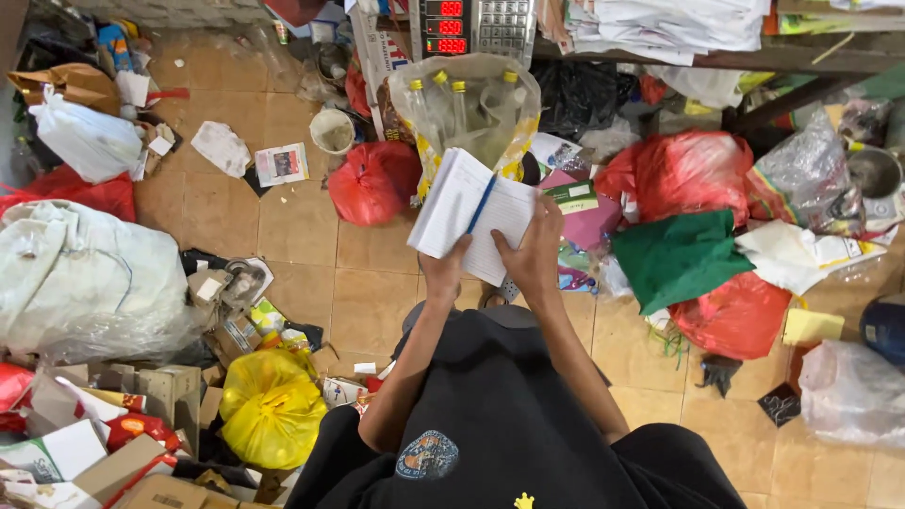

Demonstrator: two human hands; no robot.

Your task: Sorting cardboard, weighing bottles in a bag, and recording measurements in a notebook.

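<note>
While bags and cardboard cover the tiled floor (302, 236), the left hand (443, 269) and right hand (535, 253) grip an open notebook (468, 214) with a blue pen (482, 205).

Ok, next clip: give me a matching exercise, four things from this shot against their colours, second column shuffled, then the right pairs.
Things:
1. pen lying in the open notebook held by the left hand and right hand
2. tied bag near the cardboard boxes
3. folded cloth on the floor
4. bag below the bottles

Colours:
A. red
B. green
C. blue
D. yellow

Pairs: 1-C, 2-D, 3-B, 4-A
</note>
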